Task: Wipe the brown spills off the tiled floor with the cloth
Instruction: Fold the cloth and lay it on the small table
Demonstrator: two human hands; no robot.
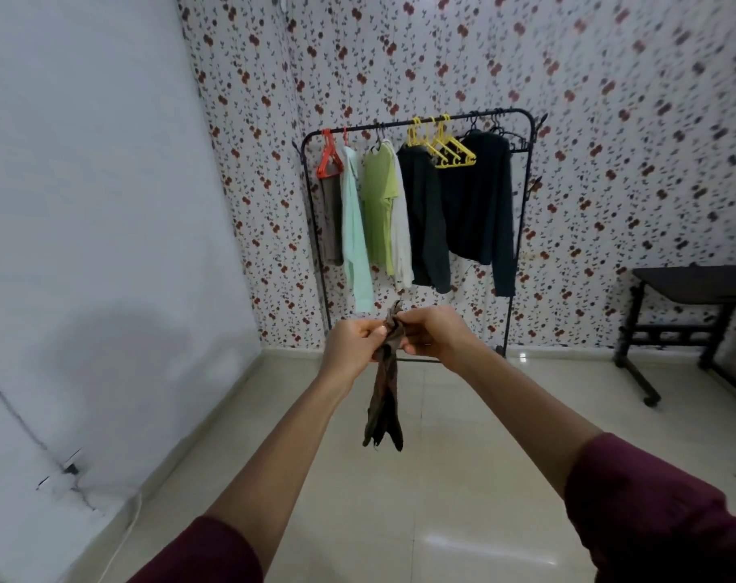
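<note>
A dark brown cloth hangs in front of me in a long bunched strip, its lower end dangling well above the cream tiled floor. My left hand and my right hand both pinch its top end, close together with arms stretched forward. No brown spill shows on the visible part of the floor.
A black clothes rack with hanging shirts and coloured hangers stands against the floral wall ahead. A black table on wheels is at the right. A plain white wall runs along the left, with a white cable at its base.
</note>
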